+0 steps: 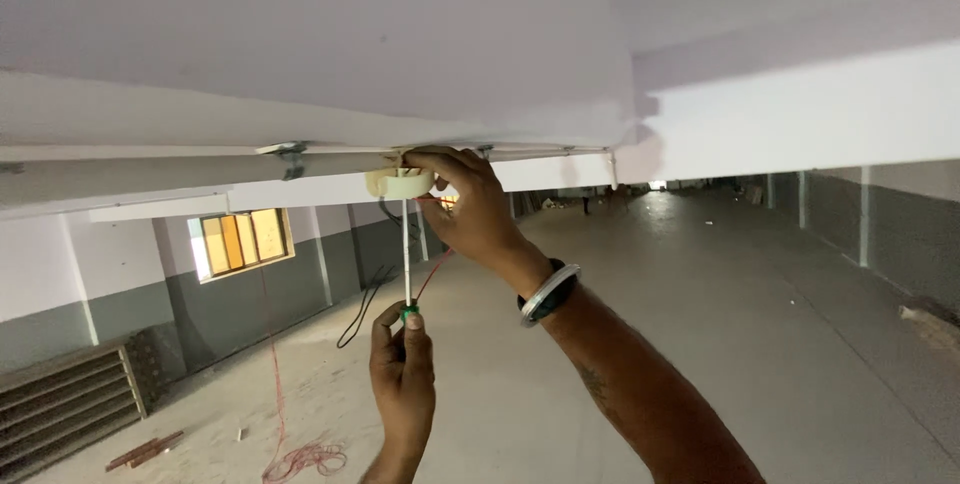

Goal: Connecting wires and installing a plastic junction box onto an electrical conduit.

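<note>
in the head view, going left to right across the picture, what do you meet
slatted grille → yellow-lit window → coil of red wire on the floor → left hand holding the screwdriver → right hand at the round ceiling fitting → wrist bangle

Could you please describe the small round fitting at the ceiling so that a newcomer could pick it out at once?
Follow the white conduit along the ceiling to the right hand. Under its fingers sits the cream round fitting, with the screwdriver held by the left hand rising into it. It is the only round, cream piece there.
</note>
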